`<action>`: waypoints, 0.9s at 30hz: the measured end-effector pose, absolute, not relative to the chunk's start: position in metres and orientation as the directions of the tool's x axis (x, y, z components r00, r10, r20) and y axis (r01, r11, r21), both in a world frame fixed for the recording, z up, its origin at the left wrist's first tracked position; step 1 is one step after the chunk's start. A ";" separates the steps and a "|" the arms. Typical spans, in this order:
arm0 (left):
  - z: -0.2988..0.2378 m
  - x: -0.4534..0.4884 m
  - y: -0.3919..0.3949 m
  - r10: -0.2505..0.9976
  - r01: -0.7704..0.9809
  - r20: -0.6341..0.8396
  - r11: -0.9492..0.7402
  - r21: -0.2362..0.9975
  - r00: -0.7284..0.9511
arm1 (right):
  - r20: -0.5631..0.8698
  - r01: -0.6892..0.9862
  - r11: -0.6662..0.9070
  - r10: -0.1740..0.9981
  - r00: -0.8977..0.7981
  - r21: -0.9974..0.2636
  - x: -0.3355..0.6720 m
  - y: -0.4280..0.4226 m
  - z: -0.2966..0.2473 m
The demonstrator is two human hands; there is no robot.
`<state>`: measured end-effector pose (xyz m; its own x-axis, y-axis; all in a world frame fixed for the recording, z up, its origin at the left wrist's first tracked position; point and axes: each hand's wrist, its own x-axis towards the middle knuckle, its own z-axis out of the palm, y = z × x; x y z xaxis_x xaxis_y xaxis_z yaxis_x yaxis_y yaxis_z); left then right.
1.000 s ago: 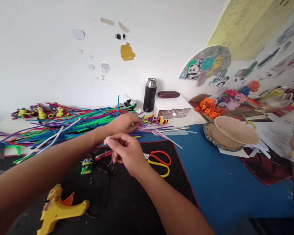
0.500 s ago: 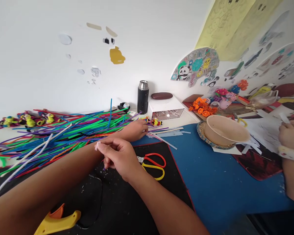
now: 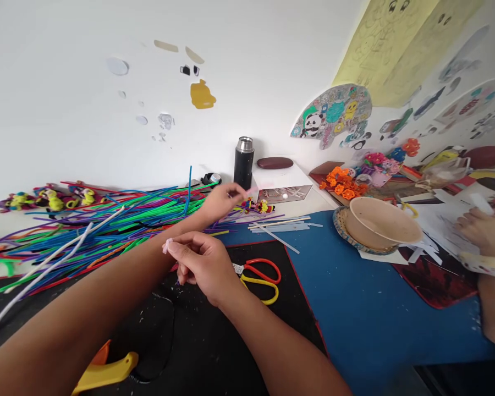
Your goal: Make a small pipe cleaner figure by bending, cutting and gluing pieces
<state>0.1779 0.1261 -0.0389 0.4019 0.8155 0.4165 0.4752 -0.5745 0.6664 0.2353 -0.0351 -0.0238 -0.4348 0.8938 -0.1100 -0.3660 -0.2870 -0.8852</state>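
My left hand (image 3: 221, 202) is stretched forward over the pipe cleaners (image 3: 148, 220), fingertips closed on a blurred pale pink strip (image 3: 252, 191) in front of the white box (image 3: 284, 181). Small pipe-cleaner figures (image 3: 258, 206) lie just below those fingertips. Nearer to me, above the black mat (image 3: 214, 352), my right hand (image 3: 204, 265) pinches a small fluffy pale pink piece (image 3: 167, 246) between thumb and forefinger; its other fingers are curled. Beside the right wrist lie scissors (image 3: 262, 280) with red and yellow handles, their blades partly hidden by that hand.
A yellow glue gun (image 3: 107, 374) lies at the lower left, partly under my left forearm. Translucent sticks (image 3: 284, 226) rest on the blue table (image 3: 338, 308). A black flask (image 3: 243, 165) stands at the wall, a beige bowl (image 3: 383, 223) at right, near another person's hand (image 3: 478, 228).
My left hand has lifted from beside the figures, up toward the white box, with the pink strip now showing at its fingertips. My right hand keeps its pinch. The other person's hand has shifted left.
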 end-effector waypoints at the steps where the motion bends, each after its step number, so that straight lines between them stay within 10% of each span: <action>1: -0.028 0.171 0.132 0.835 0.447 0.441 -0.550 0.706 0.331 | -0.118 -0.367 -0.297 0.891 -0.438 -0.881 0.235 -0.035 -0.023; 8: 0.053 0.102 0.106 0.918 -0.203 0.368 -0.393 0.897 -0.149 | -0.151 -0.358 -0.343 0.871 -0.467 -0.869 0.232 -0.038 -0.024; 18: 0.090 0.016 0.053 0.743 -0.171 0.407 -0.564 0.808 -0.532 | -0.166 -0.322 -0.334 0.876 -0.453 -0.886 0.231 -0.039 -0.027; 21: 0.091 -0.003 0.049 0.617 0.073 0.556 -0.631 0.772 -0.557 | -0.173 -0.294 -0.328 0.877 -0.449 -0.898 0.230 -0.039 -0.029; 27: 0.062 -0.014 0.015 0.815 -0.059 0.472 -0.519 0.853 -0.336 | -0.158 -0.352 -0.289 0.921 -0.357 -0.890 0.234 -0.033 -0.031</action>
<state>-0.0144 0.0148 0.0624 -0.3361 0.8149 0.4722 -0.0595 -0.5187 0.8529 0.2341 -0.0326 -0.0309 -0.3572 0.9206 -0.1579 -0.3520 -0.2892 -0.8902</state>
